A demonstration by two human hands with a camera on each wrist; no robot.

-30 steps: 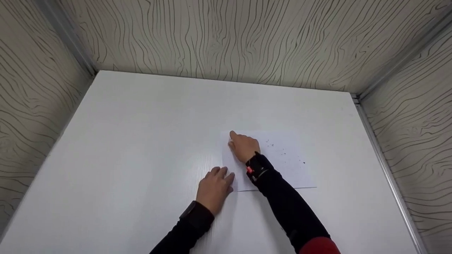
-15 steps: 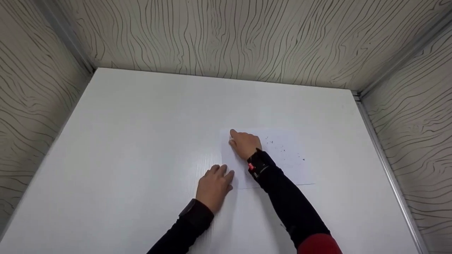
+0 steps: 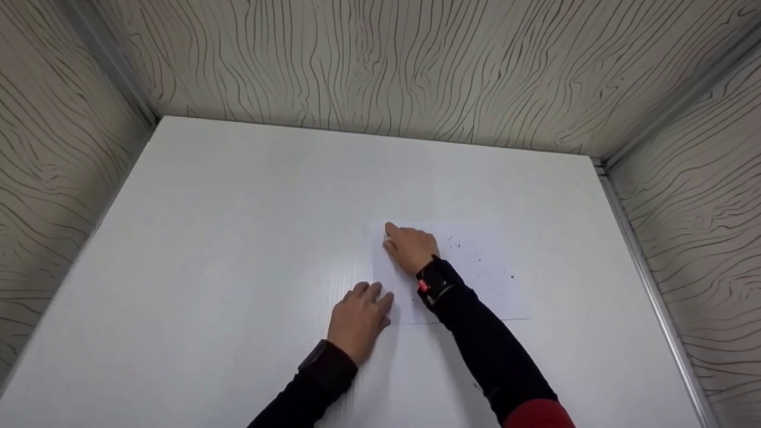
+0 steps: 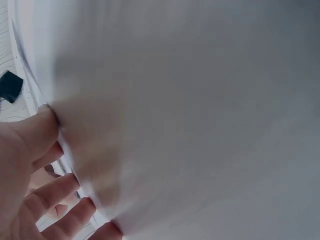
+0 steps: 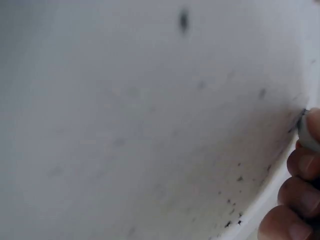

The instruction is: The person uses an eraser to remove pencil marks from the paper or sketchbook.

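A white sheet of paper [image 3: 484, 300] lies flat on the white table. My right hand [image 3: 412, 248] is over its upper left part, fingers curled. In the right wrist view, a small whitish eraser [image 5: 306, 135] shows pinched between the fingers at the frame's edge, its tip dark and against the paper. Dark crumbs [image 5: 240, 178] lie scattered over the sheet. My left hand [image 3: 358, 321] rests at the paper's lower left edge with fingers spread. The left wrist view shows those fingertips [image 4: 70, 185] touching the surface; nothing is held there.
The white table [image 3: 238, 238] stretches out around the sheet. Panels with a wood-grain line pattern [image 3: 368, 65] stand behind it and at both sides. A metal rail [image 3: 654, 291] runs along the right edge.
The head view shifts slightly. Both hands stay at nearly the same places on the sheet, and the right hand keeps its grip.
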